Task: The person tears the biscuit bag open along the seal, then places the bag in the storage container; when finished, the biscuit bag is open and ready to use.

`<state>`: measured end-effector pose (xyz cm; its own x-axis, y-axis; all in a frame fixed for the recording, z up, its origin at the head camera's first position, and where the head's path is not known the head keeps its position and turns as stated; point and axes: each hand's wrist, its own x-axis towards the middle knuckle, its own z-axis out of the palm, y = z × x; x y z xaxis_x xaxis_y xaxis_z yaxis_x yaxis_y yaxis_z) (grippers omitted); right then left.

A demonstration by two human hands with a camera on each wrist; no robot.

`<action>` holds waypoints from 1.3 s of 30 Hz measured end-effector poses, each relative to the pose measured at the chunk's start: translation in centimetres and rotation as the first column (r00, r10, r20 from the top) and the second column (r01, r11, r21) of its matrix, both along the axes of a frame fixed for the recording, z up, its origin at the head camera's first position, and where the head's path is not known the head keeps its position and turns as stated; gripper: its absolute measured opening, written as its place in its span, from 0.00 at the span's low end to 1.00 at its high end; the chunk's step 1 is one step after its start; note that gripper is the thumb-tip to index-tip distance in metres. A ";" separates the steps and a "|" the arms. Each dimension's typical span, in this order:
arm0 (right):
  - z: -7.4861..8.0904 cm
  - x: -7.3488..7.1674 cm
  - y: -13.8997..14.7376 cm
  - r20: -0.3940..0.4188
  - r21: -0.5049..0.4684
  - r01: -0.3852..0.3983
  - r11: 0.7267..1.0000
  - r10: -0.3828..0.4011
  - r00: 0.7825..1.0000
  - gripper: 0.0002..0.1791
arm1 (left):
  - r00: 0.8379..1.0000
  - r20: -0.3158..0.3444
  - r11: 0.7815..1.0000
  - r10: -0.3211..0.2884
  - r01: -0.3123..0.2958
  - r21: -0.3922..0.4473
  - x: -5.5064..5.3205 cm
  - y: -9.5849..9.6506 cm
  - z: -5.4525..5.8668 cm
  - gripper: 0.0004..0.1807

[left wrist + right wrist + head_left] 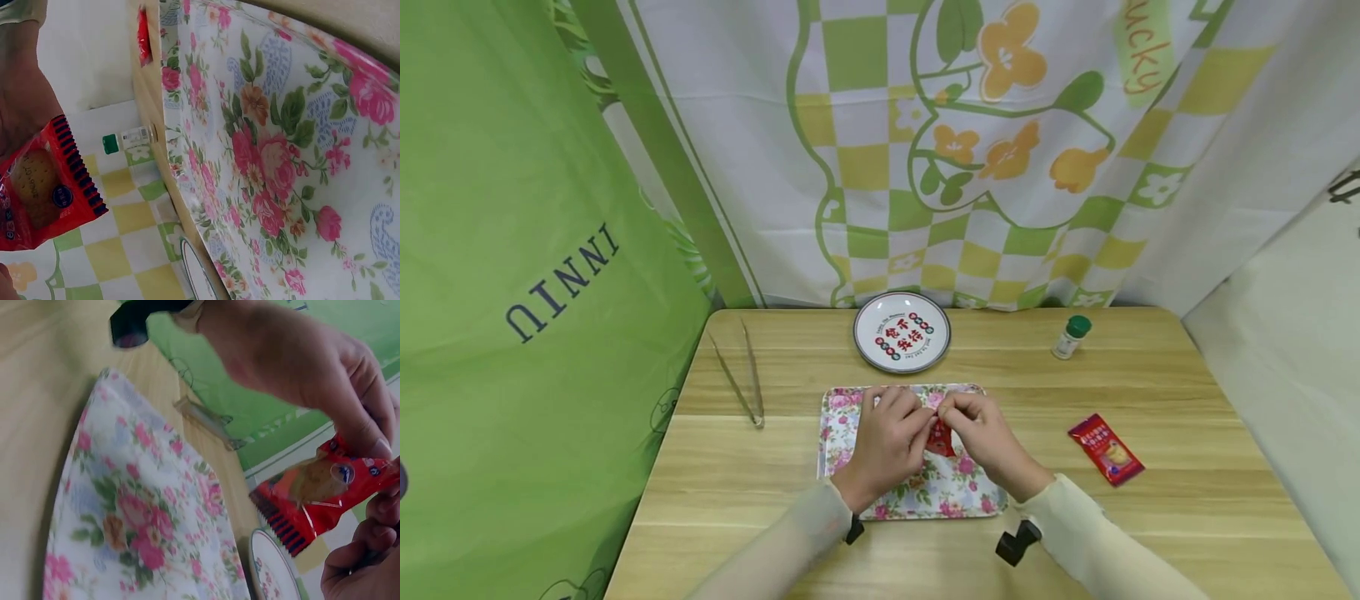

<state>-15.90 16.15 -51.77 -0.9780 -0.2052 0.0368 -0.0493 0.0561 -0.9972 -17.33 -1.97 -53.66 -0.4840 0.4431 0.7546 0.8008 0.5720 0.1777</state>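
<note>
My left hand and right hand pinch one end of the red, glossy plastic biscuit packet, raised above the rectangular white tray printed with pink flowers. I should keep both grips close together, pull evenly and avoid crushing the packet's middle. Beyond the tray lies the round white plate with a dark rim.

It looks like a small eating corner, perhaps at home. Printed curtains hang round a wooden table with a plate, shaker and tongs.
</note>
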 end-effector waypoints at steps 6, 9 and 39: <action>0.3 0.1 -0.2 0.184 -0.006 0.030 1.000 -0.029 0.983 0.12 | 0.999 -0.003 0.999 0.039 -0.039 -0.030 0.1 0.1 -0.2 0.11; 0.2 0.0 0.3 0.120 0.104 -0.001 0.995 -0.012 0.993 0.12 | 0.998 0.061 0.999 0.032 -0.030 -0.041 0.1 0.0 -0.2 0.11; 2.0 -1.0 3.5 -0.455 0.696 -0.034 0.717 0.477 0.752 0.09 | 0.850 0.505 0.988 -0.147 0.146 0.041 0.2 -1.3 1.4 0.07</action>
